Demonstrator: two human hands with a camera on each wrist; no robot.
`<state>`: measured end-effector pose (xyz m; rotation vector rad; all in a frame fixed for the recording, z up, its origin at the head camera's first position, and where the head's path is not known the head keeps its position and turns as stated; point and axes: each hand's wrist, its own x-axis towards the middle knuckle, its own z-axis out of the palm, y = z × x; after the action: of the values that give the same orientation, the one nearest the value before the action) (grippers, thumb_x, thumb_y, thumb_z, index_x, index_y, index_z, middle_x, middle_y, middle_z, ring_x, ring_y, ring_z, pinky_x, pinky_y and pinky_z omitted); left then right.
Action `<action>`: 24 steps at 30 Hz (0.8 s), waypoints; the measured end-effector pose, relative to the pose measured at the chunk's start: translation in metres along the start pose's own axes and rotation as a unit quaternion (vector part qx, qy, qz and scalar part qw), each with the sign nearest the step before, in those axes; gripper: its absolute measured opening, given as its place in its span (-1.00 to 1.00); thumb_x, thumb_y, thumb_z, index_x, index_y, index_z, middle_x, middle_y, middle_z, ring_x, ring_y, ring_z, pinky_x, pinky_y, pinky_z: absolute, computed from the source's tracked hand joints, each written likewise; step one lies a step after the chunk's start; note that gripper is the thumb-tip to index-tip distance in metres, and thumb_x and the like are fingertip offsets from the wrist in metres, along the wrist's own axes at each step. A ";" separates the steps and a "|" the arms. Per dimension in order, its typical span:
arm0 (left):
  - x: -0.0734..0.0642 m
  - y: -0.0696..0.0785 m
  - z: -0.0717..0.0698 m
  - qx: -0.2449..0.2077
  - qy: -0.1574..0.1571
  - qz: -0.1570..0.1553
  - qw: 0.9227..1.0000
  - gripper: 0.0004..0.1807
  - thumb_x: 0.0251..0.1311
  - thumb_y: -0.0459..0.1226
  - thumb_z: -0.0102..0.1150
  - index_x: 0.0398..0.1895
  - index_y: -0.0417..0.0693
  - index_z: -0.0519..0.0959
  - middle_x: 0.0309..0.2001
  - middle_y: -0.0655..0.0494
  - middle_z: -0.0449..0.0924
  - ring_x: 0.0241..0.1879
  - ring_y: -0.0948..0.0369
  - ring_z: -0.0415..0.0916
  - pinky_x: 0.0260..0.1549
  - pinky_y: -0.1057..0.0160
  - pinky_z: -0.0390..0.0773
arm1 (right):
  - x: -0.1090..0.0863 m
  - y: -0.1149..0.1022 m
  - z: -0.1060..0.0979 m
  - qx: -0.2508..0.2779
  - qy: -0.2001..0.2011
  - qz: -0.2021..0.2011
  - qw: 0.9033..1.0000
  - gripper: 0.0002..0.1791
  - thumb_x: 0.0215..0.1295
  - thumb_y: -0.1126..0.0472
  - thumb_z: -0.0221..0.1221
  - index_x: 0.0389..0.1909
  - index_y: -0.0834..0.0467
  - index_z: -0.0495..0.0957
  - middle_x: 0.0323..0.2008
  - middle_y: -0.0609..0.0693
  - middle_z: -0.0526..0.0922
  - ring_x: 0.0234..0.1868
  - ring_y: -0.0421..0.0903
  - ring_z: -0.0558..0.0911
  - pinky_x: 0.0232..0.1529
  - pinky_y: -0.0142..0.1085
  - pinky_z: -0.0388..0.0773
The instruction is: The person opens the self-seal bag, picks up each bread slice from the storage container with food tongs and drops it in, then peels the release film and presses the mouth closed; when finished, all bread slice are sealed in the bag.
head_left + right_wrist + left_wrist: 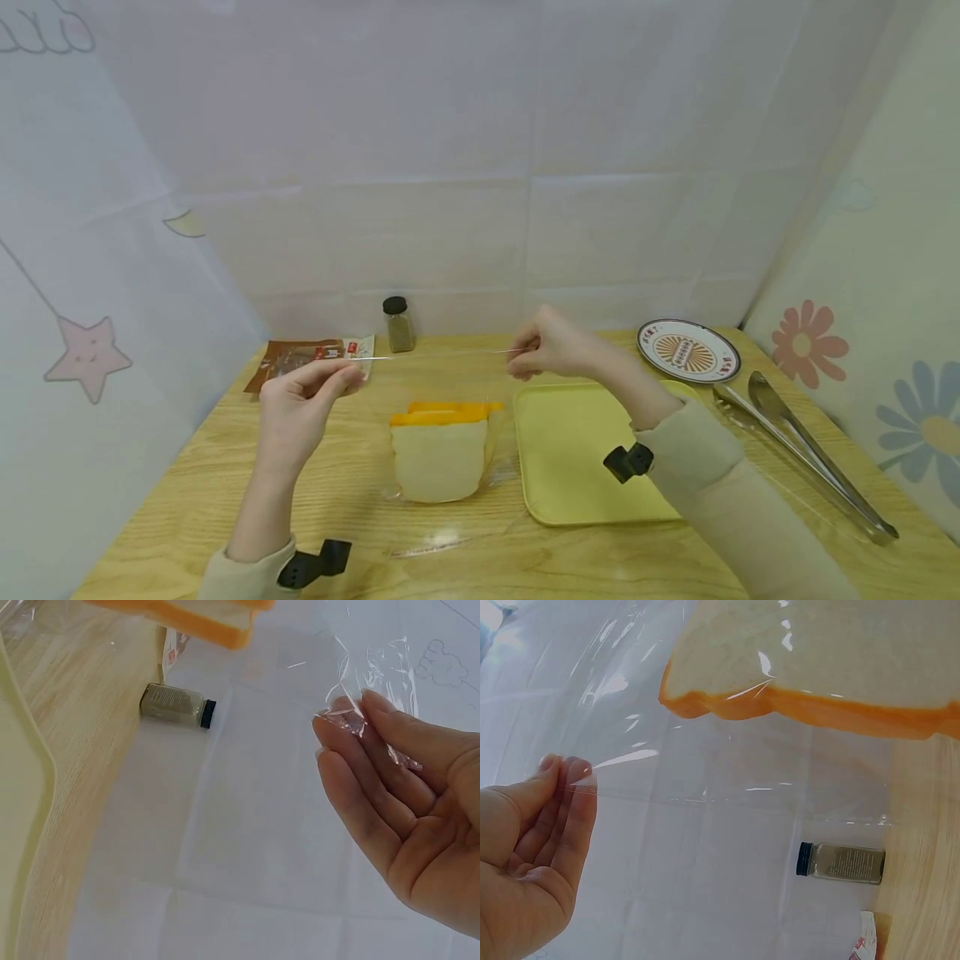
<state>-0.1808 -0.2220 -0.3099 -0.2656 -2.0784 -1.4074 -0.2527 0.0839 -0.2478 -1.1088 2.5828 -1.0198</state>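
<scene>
A clear plastic bag [705, 772] is stretched between both hands, its top edge drawn into a nearly straight line in the head view. Inside it, bread slices [438, 462] with orange-brown crusts show through the film, low between the hands. My left hand [296, 408] pinches one top corner between thumb and fingers. The other corner is pinched by my right hand [555, 346], where the film [349, 716] bunches at the fingertips. Whether the bread rests on the table or hangs just above it, I cannot tell.
A yellow tray [592, 504] lies under the right forearm. Behind stand a black-capped seasoning jar [399, 325] and a brown food packet [281, 358]. At the right are a patterned plate [686, 350] and metal tongs [813, 458]. A thin strip [431, 550] lies near the front.
</scene>
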 end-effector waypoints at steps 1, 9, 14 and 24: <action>0.000 0.000 0.000 0.000 -0.001 0.000 1.000 -0.88 0.17 -0.40 0.20 -0.29 -0.27 0.69 -0.47 0.53 0.63 -0.44 0.47 0.63 -0.33 0.48 0.64 | -0.002 0.002 0.000 0.005 0.004 0.002 1.000 -0.91 0.18 0.38 0.23 -0.42 0.30 0.69 -0.51 0.13 0.70 -0.50 -0.13 0.66 -0.35 -0.26 0.69; 0.000 -0.001 0.001 -0.015 0.006 0.006 1.000 -0.88 0.16 -0.42 0.20 -0.29 -0.29 0.69 -0.46 0.50 0.64 -0.44 0.45 0.63 -0.34 0.46 0.65 | -0.015 0.017 0.004 0.061 0.050 0.017 0.997 -0.88 0.20 0.32 0.24 -0.32 0.30 0.69 -0.40 0.15 0.73 -0.39 -0.06 0.71 -0.28 -0.20 0.70; 0.000 -0.001 0.001 -0.029 0.021 0.018 0.999 -0.88 0.15 -0.46 0.19 -0.30 -0.33 0.68 -0.45 0.50 0.65 -0.43 0.44 0.64 -0.34 0.46 0.65 | -0.017 0.025 0.014 0.138 0.099 0.026 0.985 -0.83 0.25 0.31 0.19 -0.22 0.32 0.66 -0.30 0.21 0.72 -0.29 -0.02 0.73 -0.23 -0.24 0.70; 0.002 0.002 0.000 -0.176 0.057 0.054 0.981 -0.83 0.08 -0.56 0.20 -0.31 -0.63 0.58 -0.43 0.20 0.73 -0.46 0.32 0.68 -0.38 0.35 0.67 | -0.018 0.028 0.030 0.272 0.184 -0.011 0.944 -0.80 0.24 0.35 0.18 -0.20 0.43 0.60 -0.35 0.21 0.72 -0.35 -0.08 0.73 -0.23 -0.14 0.70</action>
<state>-0.1812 -0.2214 -0.3074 -0.4233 -1.6903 -1.6775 -0.2449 0.0940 -0.2908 -0.8593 2.2816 -1.9495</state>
